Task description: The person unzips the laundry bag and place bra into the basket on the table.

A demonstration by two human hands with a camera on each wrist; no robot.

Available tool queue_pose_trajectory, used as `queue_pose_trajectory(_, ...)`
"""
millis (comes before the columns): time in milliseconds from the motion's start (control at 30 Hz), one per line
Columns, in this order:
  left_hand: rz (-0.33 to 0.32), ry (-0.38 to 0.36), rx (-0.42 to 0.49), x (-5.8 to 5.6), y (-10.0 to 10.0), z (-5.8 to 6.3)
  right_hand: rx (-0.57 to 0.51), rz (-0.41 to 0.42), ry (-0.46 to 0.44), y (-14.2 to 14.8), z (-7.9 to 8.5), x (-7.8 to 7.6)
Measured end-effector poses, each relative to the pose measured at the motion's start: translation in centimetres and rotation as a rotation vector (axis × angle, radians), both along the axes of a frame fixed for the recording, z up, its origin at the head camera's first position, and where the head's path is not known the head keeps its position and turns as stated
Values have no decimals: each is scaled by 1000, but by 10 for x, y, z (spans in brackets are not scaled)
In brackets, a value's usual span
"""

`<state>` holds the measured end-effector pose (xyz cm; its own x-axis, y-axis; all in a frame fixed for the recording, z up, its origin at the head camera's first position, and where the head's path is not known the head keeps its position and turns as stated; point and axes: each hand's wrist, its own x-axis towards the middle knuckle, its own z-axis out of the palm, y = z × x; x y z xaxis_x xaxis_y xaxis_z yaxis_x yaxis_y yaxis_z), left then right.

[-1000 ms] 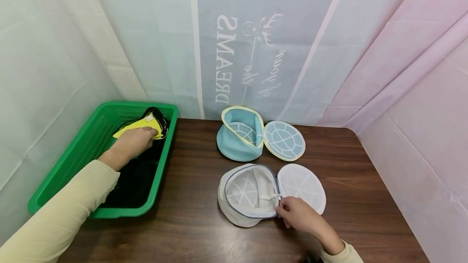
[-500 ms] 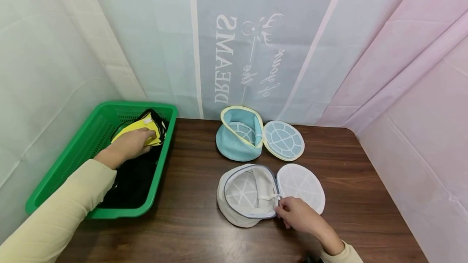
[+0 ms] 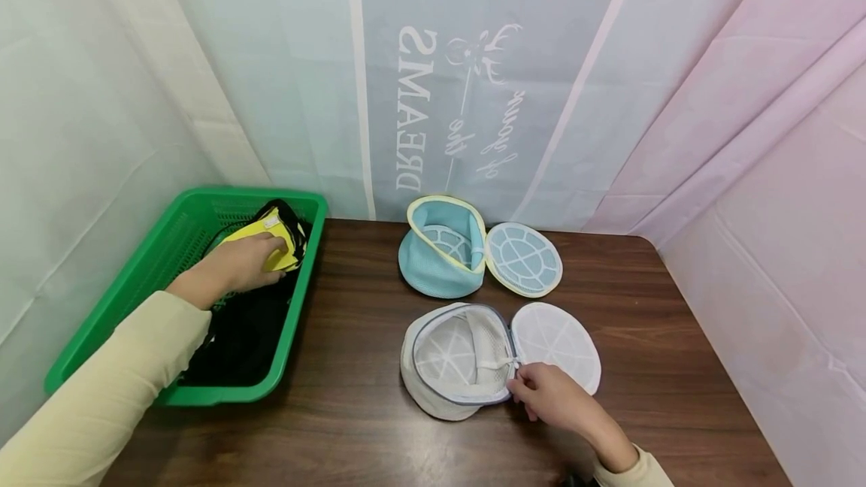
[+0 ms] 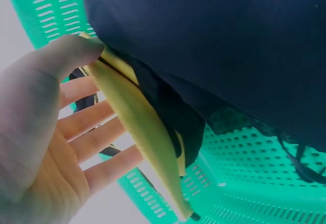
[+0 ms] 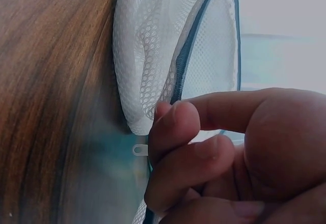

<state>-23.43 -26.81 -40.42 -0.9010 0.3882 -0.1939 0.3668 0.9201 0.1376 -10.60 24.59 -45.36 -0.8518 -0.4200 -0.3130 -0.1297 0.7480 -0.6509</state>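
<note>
Inside the green basket (image 3: 307,299) on the left, my left hand (image 3: 240,261) holds a yellow padded bra (image 3: 271,226) with black trim. The left wrist view shows the thumb over the bra's (image 4: 135,119) edge and the fingers spread behind it. Dark cloth (image 3: 240,337) fills the basket's near part. At front centre, a round white mesh laundry bag (image 3: 422,389) has its zipped lid (image 3: 558,344) folded out to the right. My right hand (image 3: 551,397) pinches its rim beside the hinge; the right wrist view shows the fingertips at the blue-edged rim (image 5: 183,66).
Behind the white bag is a blue mesh laundry bag (image 3: 433,276) with yellow edging, its lid (image 3: 524,260) folded out to the right. They all stand on a dark wooden table (image 3: 352,427). Printed curtains (image 3: 304,58) enclose the back and sides.
My left hand has shifted slightly left and its fingers have spread, while the bra has tipped a little in the basket. The right hand and both mesh bags stay put.
</note>
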Motion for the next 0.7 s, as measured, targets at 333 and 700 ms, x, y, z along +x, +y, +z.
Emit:
queue_pose_trajectory(333, 13, 12, -30, 0, 1, 4, -9, -1, -23, -4, -1, 0)
queue_pose_trajectory(700, 30, 8, -30, 2, 0, 9, 10, -9, -3, -7, 1, 2)
